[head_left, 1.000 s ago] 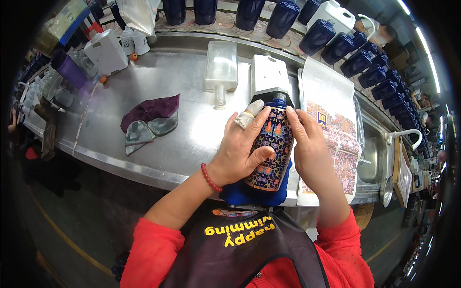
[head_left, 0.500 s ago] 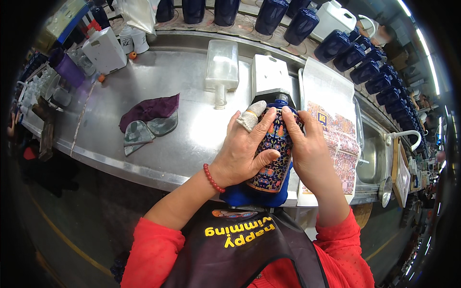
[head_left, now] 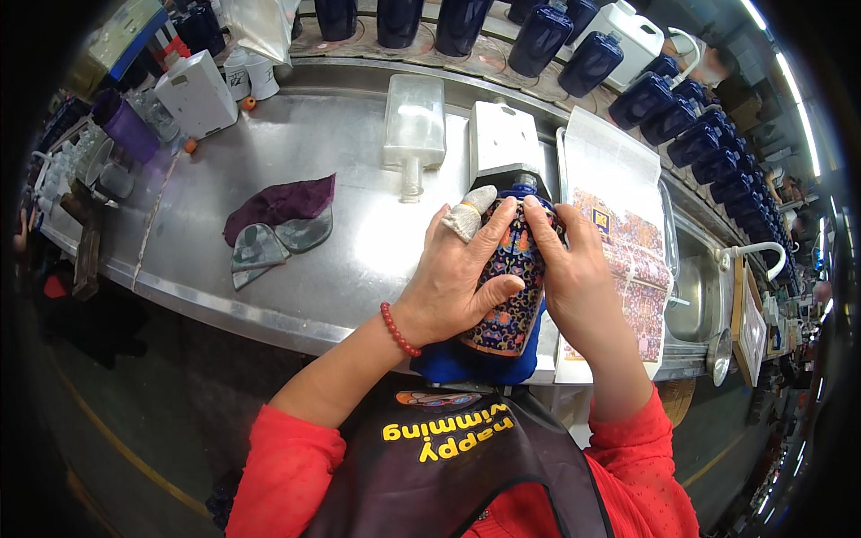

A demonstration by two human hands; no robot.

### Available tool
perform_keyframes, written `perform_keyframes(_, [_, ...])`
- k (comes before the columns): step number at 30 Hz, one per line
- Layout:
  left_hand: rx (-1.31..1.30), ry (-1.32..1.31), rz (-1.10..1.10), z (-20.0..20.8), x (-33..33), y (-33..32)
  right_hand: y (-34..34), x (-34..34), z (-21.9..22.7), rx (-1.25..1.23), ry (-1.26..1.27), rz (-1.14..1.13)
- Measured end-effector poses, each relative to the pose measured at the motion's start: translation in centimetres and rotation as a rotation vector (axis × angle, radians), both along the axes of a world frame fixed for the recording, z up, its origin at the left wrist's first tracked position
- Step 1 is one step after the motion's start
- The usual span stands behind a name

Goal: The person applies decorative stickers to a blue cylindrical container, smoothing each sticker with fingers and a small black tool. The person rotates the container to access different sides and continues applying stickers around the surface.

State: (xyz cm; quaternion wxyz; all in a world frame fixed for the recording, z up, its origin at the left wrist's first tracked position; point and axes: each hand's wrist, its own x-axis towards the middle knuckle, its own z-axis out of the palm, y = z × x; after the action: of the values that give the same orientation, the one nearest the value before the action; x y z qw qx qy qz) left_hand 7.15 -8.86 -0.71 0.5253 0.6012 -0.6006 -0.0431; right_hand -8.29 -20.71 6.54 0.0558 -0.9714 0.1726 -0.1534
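Note:
A dark blue glass bottle (head_left: pixel 509 316) with a dense floral pattern in several colours lies tilted, its neck away from me, on a blue cloth (head_left: pixel 480 369) at the bench's front edge. My left hand (head_left: pixel 462 278) grips its left side, the thumb lying across the patterned face. A whitish cover wraps one finger of that hand. My right hand (head_left: pixel 578 264) holds the other side, fingertips pressed near the shoulder. Just beyond the bottle's neck is a white block-shaped support (head_left: pixel 504 139). Printed floral sheets (head_left: pixel 619 269) lie to the right of my right hand.
A clear glass bottle (head_left: pixel 414 121) lies on the metal bench (head_left: pixel 341 134). Purple and grey-green cloths (head_left: pixel 282 215) rest farther left. Blue bottles (head_left: pixel 538 43) line a belt along the back. A sink (head_left: pixel 695 305) with a white tap (head_left: pixel 762 251) is at right.
The row of blue bottles at the back has shifted to the right. Both hands stay on the patterned bottle, with hardly any movement.

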Motion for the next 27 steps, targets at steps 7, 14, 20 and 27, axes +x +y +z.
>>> perform_keyframes(7, [0.019,0.093,-0.03,-0.3,-0.1,0.6,0.0,-0.8,-0.1,0.041,-0.053,0.005])
perform_keyframes(14, [0.021,-0.042,-0.001,-0.7,-0.2,0.6,0.3,-1.1,-0.3,-0.043,0.018,0.01])
perform_keyframes(20, [0.007,0.088,-0.083,-0.8,0.2,0.6,0.7,-0.9,-0.3,-0.059,0.02,-0.002])
perform_keyframes(27, [0.017,0.036,-0.06,-1.0,0.1,0.7,0.9,-1.1,-0.6,-0.061,0.019,-0.001])
